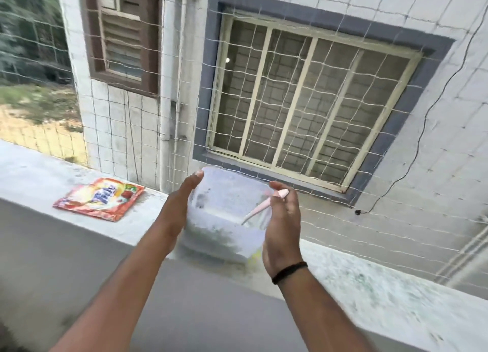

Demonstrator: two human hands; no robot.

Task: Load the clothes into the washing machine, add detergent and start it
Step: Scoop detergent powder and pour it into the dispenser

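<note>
**Container held between both hands at the ledge**

Fingers of the left hand (182, 206) are being kept straight and together, laid flat against the left wall of a translucent plastic container (227, 214). Those of the right hand (281, 227) are being curled loosely round the container's right side, with the thumb near its rim. The container is being held between the two hands just above the concrete ledge (37, 172); whether its base is touching the ledge cannot be told because of blur. A pink scoop (264, 205) is seen leaning inside it, handle against the right rim. A black band (289, 272) is being worn on the right wrist. Left of the container, a red detergent packet (99, 202) is lying flat on the ledge. Behind the container, netting (330, 93) is stretched before a barred window (303, 95).
</note>
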